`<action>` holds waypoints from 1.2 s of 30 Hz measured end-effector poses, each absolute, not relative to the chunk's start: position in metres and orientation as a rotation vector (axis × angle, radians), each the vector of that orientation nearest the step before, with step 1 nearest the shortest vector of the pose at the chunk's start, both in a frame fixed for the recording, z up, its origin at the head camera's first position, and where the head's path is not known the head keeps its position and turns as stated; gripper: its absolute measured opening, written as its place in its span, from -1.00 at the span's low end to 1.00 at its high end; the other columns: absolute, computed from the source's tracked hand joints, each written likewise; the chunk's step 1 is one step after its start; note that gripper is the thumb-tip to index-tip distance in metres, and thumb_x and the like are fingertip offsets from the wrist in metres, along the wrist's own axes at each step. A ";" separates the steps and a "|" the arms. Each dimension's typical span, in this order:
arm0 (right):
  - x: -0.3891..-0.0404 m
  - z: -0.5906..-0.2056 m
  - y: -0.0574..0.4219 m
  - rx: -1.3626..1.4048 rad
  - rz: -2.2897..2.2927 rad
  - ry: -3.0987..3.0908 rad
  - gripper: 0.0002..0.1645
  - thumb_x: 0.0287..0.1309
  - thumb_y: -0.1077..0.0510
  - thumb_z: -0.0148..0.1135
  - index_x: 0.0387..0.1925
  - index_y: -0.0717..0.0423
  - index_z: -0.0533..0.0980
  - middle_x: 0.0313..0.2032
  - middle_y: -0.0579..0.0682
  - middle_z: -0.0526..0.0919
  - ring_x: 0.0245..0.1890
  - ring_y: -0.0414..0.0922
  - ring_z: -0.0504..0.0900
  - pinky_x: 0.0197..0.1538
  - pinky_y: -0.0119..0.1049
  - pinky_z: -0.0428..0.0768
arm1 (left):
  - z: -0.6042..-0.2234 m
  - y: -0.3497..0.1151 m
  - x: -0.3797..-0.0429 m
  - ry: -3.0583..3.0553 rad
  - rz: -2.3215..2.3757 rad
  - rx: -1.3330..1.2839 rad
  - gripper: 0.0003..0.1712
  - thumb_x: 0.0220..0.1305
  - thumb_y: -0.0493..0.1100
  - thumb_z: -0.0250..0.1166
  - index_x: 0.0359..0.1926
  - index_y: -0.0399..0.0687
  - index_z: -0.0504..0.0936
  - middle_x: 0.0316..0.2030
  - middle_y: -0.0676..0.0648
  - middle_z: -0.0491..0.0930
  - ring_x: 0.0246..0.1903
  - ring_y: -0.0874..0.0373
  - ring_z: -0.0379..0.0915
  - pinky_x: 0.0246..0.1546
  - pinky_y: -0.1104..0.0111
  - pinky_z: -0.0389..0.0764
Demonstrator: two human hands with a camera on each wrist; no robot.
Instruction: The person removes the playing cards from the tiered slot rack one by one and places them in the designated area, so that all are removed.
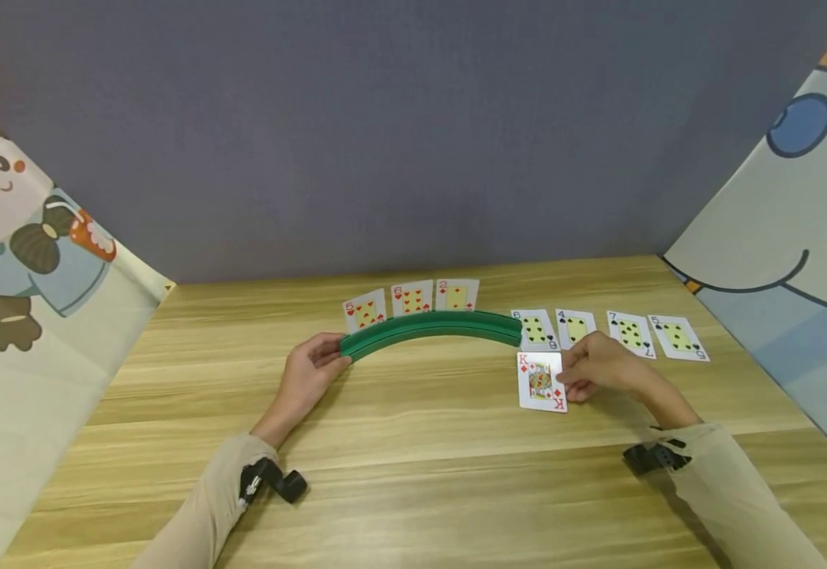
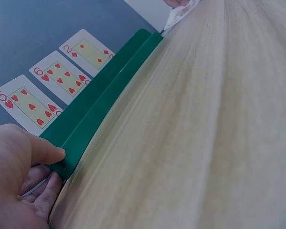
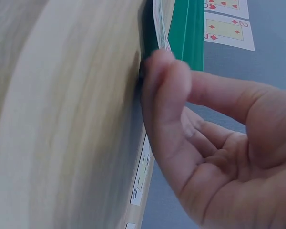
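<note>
A curved green card holder [image 1: 430, 322] lies across the table, with the five of hearts [image 1: 366, 311], six of hearts [image 1: 412, 298] and two of diamonds [image 1: 457, 295] standing in it. My left hand [image 1: 311, 370] grips the holder's left end; in the left wrist view its thumb [image 2: 52, 153] lies on the front face. Between thumb and fingers my right hand [image 1: 598, 365] pinches the king of diamonds [image 1: 535, 382] by its right edge, face up. That card is just in front of the holder's right end. Seen from the right wrist, the king is nearly edge-on [image 3: 158, 24].
To the right of the holder, several black-suit cards lie face up in a row, among them a four [image 1: 575, 322], a seven [image 1: 630, 335] and a five [image 1: 679, 338]. A grey partition [image 1: 413, 142] rises behind the wooden table [image 1: 413, 474]; cartoon-printed panels flank both sides.
</note>
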State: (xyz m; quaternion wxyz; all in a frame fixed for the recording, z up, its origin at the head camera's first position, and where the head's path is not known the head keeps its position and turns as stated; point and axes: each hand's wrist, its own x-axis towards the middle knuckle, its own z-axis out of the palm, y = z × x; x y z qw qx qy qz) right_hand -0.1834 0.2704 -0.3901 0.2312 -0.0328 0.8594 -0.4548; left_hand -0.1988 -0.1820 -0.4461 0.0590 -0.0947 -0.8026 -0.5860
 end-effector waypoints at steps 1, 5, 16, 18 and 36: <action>-0.183 -0.390 0.271 -0.104 -1.240 2.363 -0.85 0.16 0.33 0.33 -0.36 0.44 0.59 -0.53 0.13 0.70 -0.54 -0.07 0.70 -0.39 -0.25 0.78 | -0.446 -0.182 -0.199 -2.432 -1.775 -0.285 -0.60 0.21 -0.45 0.35 0.09 -0.39 0.58 0.02 -0.36 0.61 0.02 -0.17 0.59 -0.01 0.48 0.66; -0.181 -0.391 0.273 -0.186 -1.193 2.354 -0.84 0.15 0.33 0.34 -0.44 0.42 0.60 -0.57 0.11 0.68 -0.57 -0.09 0.68 -0.44 -0.31 0.75 | -0.446 -0.182 -0.198 -2.441 -1.767 -0.285 -0.60 0.21 -0.45 0.35 0.09 -0.39 0.57 0.03 -0.37 0.60 0.02 -0.18 0.58 -0.01 0.48 0.67; -0.179 -0.391 0.269 -0.161 -1.165 2.349 -0.86 0.15 0.35 0.32 -0.42 0.44 0.61 -0.56 0.13 0.69 -0.56 -0.05 0.71 -0.39 -0.22 0.78 | -0.448 -0.183 -0.199 -2.437 -1.764 -0.292 -0.60 0.21 -0.45 0.35 0.09 -0.40 0.57 0.02 -0.37 0.60 0.02 -0.19 0.58 0.00 0.49 0.66; -0.178 -0.390 0.267 -0.131 -1.141 2.375 -0.87 0.15 0.35 0.32 -0.41 0.43 0.61 -0.56 0.11 0.68 -0.57 -0.06 0.71 -0.39 -0.23 0.78 | -0.449 -0.184 -0.199 -2.436 -1.759 -0.295 -0.60 0.22 -0.45 0.35 0.10 -0.40 0.57 0.02 -0.38 0.60 0.03 -0.19 0.58 0.00 0.49 0.66; -0.176 -0.386 0.263 -0.066 -0.988 2.529 -0.86 0.12 0.33 0.37 -0.50 0.33 0.61 -0.58 0.08 0.66 -0.60 -0.10 0.69 -0.43 -0.26 0.77 | -0.448 -0.182 -0.200 -2.433 -1.783 -0.297 -0.60 0.22 -0.44 0.35 0.10 -0.39 0.57 0.04 -0.36 0.59 0.04 -0.18 0.57 0.00 0.49 0.66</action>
